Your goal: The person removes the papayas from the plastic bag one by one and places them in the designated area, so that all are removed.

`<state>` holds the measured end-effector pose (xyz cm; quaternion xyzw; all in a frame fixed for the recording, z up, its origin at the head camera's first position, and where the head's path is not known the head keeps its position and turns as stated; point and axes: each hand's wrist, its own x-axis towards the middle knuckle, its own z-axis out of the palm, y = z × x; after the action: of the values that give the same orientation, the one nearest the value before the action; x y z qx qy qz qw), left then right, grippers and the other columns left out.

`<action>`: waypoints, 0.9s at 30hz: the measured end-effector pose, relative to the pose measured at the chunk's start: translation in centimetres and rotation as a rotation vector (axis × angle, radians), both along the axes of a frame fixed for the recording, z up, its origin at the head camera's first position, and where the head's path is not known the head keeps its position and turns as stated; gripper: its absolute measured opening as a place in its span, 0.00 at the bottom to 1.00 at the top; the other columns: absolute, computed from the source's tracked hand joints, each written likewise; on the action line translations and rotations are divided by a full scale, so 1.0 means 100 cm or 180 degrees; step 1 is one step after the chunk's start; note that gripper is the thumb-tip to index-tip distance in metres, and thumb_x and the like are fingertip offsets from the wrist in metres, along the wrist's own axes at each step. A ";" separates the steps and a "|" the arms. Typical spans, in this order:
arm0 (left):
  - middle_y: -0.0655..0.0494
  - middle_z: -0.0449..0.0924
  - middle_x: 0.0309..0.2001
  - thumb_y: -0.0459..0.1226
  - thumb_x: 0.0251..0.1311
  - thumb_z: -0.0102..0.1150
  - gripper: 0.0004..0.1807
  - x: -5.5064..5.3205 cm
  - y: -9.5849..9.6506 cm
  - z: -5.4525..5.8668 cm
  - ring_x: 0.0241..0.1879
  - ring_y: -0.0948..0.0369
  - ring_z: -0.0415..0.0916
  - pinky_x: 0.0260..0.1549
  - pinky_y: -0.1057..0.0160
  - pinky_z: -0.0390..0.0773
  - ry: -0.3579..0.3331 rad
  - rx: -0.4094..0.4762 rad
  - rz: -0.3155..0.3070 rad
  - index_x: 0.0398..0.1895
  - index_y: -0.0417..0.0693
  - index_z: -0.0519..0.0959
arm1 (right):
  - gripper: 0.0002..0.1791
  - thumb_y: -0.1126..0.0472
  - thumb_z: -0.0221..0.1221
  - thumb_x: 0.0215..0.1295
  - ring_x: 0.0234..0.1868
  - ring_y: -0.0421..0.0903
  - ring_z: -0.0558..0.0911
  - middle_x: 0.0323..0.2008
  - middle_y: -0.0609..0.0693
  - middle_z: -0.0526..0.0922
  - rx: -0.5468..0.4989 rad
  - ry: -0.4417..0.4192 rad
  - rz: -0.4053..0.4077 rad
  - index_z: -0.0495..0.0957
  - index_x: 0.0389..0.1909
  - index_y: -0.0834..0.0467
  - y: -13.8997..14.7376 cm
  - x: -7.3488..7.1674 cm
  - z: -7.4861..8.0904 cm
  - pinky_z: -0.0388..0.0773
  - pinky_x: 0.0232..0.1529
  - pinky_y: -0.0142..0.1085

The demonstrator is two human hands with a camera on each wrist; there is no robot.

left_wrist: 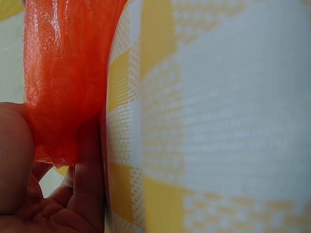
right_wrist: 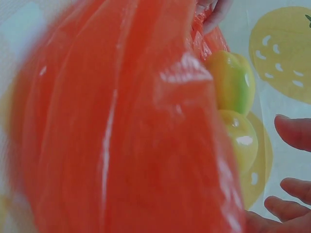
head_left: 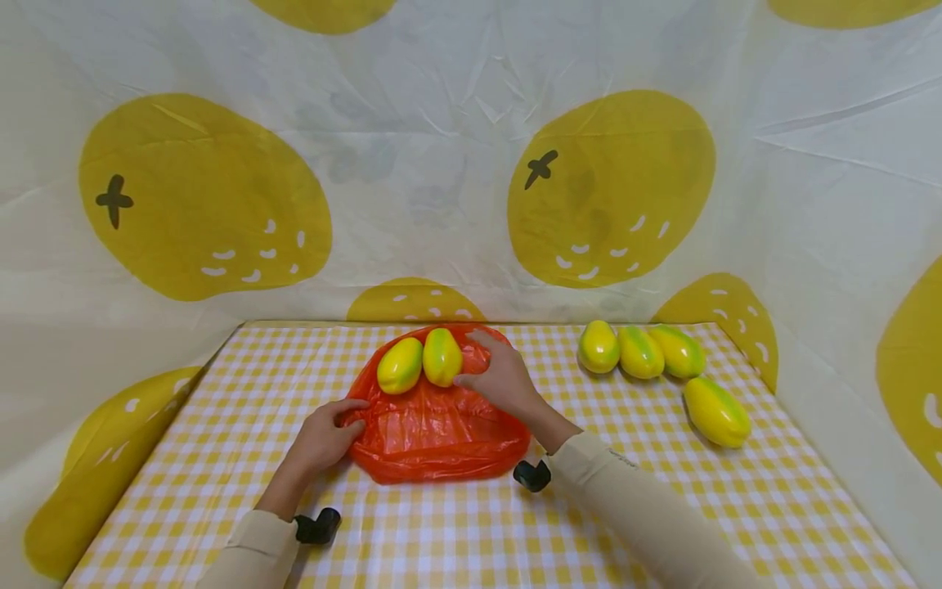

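A red plastic bag [head_left: 441, 425] lies spread with its mouth wide on the table. Two glossy yellow-green mango-like fruits, one on the left [head_left: 400, 366] and one on the right [head_left: 442, 357], rest side by side at its far part. My left hand [head_left: 321, 439] grips the bag's left edge; the left wrist view shows red plastic [left_wrist: 63, 73] between thumb and fingers. Over the bag's right side is my right hand [head_left: 506, 383], its fingers spread and its thumb close beside the right fruit. In the right wrist view the bag hides part of both fruits.
Several more such fruits lie at the right: a row at the back [head_left: 640, 352] and one nearer fruit [head_left: 717, 412]. A yellow-and-white checked cloth [head_left: 625, 515] covers the table. Behind it hangs a pale curtain [head_left: 419, 188] printed with big yellow fruits.
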<state>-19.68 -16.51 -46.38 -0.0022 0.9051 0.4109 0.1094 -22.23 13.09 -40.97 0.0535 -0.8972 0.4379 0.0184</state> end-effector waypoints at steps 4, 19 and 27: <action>0.35 0.73 0.68 0.36 0.71 0.55 0.20 0.000 0.000 0.000 0.60 0.42 0.72 0.63 0.37 0.76 -0.0010 -0.0001 0.0008 0.64 0.46 0.81 | 0.42 0.57 0.76 0.57 0.74 0.60 0.72 0.74 0.55 0.74 0.0037 -0.0037 -0.0058 0.72 0.73 0.57 -0.007 -0.001 -0.003 0.71 0.72 0.58; 0.34 0.74 0.67 0.36 0.71 0.56 0.20 0.002 0.000 0.000 0.64 0.41 0.72 0.66 0.36 0.72 0.0075 0.0055 -0.0011 0.63 0.45 0.81 | 0.46 0.56 0.75 0.58 0.73 0.57 0.71 0.77 0.53 0.68 -0.0296 -0.0370 -0.0130 0.66 0.77 0.51 -0.029 -0.014 -0.016 0.66 0.76 0.56; 0.35 0.72 0.69 0.37 0.71 0.55 0.20 -0.001 0.000 -0.001 0.64 0.41 0.71 0.66 0.36 0.72 -0.0009 0.0076 0.0047 0.64 0.46 0.80 | 0.50 0.55 0.76 0.57 0.75 0.57 0.69 0.80 0.53 0.64 -0.0204 -0.0319 -0.0145 0.62 0.79 0.53 -0.040 -0.023 -0.023 0.66 0.77 0.54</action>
<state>-19.78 -16.49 -46.47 -0.0082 0.8999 0.4225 0.1076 -24.50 9.14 -43.26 0.0104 -0.8836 0.4680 -0.0149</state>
